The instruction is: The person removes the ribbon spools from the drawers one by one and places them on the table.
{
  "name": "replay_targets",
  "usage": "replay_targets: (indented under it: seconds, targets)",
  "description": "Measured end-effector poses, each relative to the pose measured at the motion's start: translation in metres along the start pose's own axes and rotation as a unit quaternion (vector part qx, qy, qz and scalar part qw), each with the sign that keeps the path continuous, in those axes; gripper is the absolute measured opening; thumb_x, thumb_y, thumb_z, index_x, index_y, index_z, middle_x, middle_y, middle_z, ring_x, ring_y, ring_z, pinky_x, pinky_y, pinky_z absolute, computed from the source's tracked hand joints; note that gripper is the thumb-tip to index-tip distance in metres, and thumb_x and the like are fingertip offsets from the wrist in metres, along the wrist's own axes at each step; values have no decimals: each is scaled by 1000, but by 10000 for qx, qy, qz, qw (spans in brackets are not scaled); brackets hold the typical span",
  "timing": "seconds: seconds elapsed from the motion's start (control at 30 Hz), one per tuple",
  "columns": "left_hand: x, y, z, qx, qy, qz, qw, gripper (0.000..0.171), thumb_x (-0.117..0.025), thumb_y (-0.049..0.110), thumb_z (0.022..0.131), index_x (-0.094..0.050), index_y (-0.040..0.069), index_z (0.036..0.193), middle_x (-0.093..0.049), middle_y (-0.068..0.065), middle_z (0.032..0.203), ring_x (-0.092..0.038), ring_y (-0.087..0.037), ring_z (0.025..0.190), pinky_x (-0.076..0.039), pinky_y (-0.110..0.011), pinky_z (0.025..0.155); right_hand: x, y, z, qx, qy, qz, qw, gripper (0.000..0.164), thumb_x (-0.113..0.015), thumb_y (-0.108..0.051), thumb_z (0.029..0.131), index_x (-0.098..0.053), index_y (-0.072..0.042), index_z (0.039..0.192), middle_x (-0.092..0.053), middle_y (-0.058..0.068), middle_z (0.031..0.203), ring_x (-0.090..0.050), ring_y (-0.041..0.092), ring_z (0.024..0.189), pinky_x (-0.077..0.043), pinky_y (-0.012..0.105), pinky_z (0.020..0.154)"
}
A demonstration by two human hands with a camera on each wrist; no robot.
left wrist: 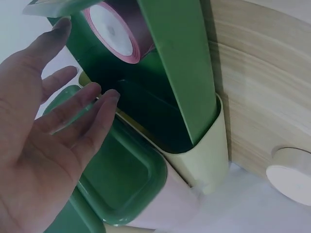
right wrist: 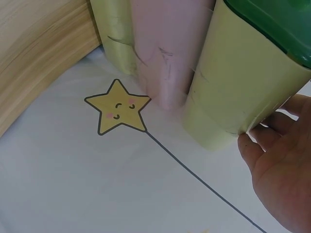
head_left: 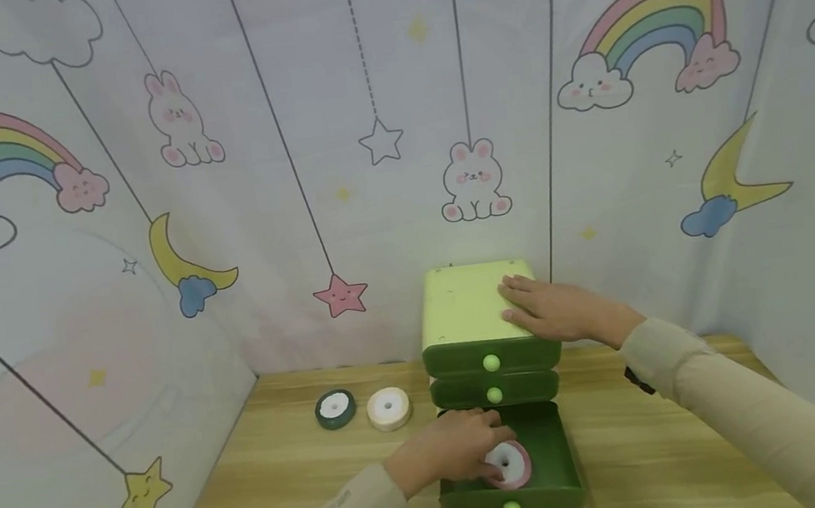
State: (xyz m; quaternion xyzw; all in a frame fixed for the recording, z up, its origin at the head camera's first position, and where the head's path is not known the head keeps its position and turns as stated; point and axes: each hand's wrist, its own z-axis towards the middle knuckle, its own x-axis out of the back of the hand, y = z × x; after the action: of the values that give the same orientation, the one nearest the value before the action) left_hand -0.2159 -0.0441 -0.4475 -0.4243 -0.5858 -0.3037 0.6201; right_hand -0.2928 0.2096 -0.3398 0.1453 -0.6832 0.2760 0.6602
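A small chest of drawers (head_left: 462,302) stands against the back, pale green on top with dark green fronts and round light knobs. Its bottom drawer (head_left: 549,439) is pulled out and holds a roll of pink ribbon (head_left: 518,466) on a white spool. My left hand (head_left: 454,447) hovers over this drawer beside the roll; in the left wrist view its spread, slightly bent fingers (left wrist: 104,114) stand apart from the ribbon. On the chest's top right edge rests my right hand (head_left: 561,309), fingers extended. The right wrist view shows that hand against the chest's pale green shell (right wrist: 243,63).
Left of the chest, a dark green ribbon roll (head_left: 335,410) and a cream one (head_left: 388,409) lie on the wooden table (head_left: 276,487). The two upper drawers (head_left: 461,393) are closed. Behind and at the sides hangs a white printed cloth (head_left: 404,221).
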Motion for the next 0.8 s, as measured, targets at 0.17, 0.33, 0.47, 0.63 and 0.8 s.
replay_targets:
  seconds: [0.17, 0.33, 0.47, 0.63, 0.8]
  targets:
    - [-3, 0, 5, 81, -263, -156, 9995, 56, -79, 59, 87, -63, 28, 130, -67, 9, 118, -66, -4, 93, -53, -17, 73, -2, 1, 2, 70, 70, 5, 10000, 71, -37, -48, 113, -28, 0, 164, -23, 23, 173, -22, 41, 162, -25, 59, 130]
    - [-3, 2, 10, 150, -527, -423, 9976, 58, -82, 54, 87, -61, 29, 135, -64, 8, 122, -64, -5, 92, -52, -17, 72, -2, 2, 1, 63, 38, 7, 10000, 71, -37, -48, 113, -28, 0, 164, -23, 22, 173, -22, 42, 162, -25, 59, 129]
    - [-6, 3, 10, 234, -527, -446, 9973, 58, -83, 52, 86, -62, 34, 137, -63, 8, 125, -65, -7, 96, -53, -19, 73, -1, 1, 0, 52, 0, 34, 10000, 70, -38, -48, 113, -28, 0, 164, -23, 22, 173, -22, 41, 162, -25, 60, 129]
    - [-8, 4, 9, 156, -555, -422, 9974, 58, -82, 52, 88, -62, 36, 140, -63, 7, 130, -65, -9, 101, -55, -20, 78, -2, 1, 0, 43, -11, 22, 10000, 70, -38, -48, 113, -27, 0, 164, -22, 22, 173, -21, 41, 162, -25, 59, 130]
    - [-13, 3, 11, 104, -707, -377, 9967, 63, -87, 46, 85, -60, 39, 141, -62, 7, 134, -65, -9, 104, -56, -21, 81, -2, 1, 1, 35, 1, 11, 10000, 71, -37, -49, 113, -27, -1, 164, -22, 22, 173, -21, 42, 162, -25, 59, 130]
